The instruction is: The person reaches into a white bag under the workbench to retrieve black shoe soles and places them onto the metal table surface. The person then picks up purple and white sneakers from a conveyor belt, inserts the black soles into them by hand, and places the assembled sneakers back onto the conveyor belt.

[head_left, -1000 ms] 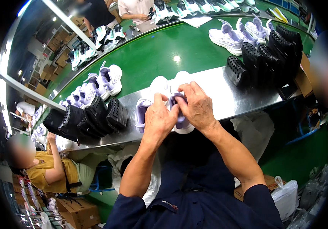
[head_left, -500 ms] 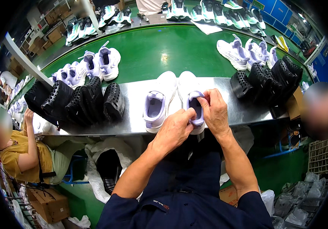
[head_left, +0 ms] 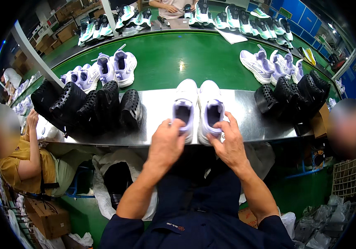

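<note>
Two white and lavender sneakers stand side by side on the metal bench, toes away from me. My left hand (head_left: 164, 143) is closed at the heel of the left sneaker (head_left: 186, 92), a finger over its collar; slight blur softens this hand. With thumb and fingers, my right hand (head_left: 231, 146) pinches the heel of the right sneaker (head_left: 210, 93) at its collar. Both shoe openings face up and look dark inside. The fingertips on the far sides of the heels are partly hidden.
Black perforated blocks (head_left: 130, 108) line the bench on the left, and more black blocks (head_left: 265, 97) stand right. Beyond them, lavender-white sneakers (head_left: 124, 68) sit on the green belt (head_left: 178, 52). A person in a yellow top (head_left: 29, 166) sits at left. White-green shoes (head_left: 232, 18) stand at the back.
My left hand has left the right sneaker and now grips the left one, which has come closer to the right sneaker. My right hand has shifted down to the right sneaker's heel.
</note>
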Demonstrator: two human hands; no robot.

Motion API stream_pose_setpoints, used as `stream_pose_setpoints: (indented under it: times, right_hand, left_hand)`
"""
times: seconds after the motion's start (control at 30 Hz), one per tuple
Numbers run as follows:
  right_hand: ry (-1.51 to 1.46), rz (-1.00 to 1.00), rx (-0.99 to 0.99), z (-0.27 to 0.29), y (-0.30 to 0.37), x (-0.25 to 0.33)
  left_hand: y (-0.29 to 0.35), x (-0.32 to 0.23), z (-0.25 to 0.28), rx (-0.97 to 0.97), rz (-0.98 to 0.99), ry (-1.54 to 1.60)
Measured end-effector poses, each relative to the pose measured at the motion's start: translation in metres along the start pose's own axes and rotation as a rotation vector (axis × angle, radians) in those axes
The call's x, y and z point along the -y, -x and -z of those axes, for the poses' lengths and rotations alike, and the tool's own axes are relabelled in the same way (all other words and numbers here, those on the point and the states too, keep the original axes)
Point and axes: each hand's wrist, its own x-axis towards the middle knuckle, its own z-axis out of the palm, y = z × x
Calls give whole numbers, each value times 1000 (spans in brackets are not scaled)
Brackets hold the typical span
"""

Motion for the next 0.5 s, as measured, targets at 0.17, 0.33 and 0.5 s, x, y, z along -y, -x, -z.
stream_pose_setpoints:
  times: [0.17, 0.33, 0.5]
  right_hand:
    - [34, 20, 23, 1, -16, -17]
    - [282, 149, -58, 11, -8, 4]
    - [334, 250, 61, 5, -17, 25]
  left_hand:
    - [-10, -1, -24, -174, -113, 45]
    - [1, 11, -9, -33, -80, 143]
    - [0, 10, -21, -75, -56, 240]
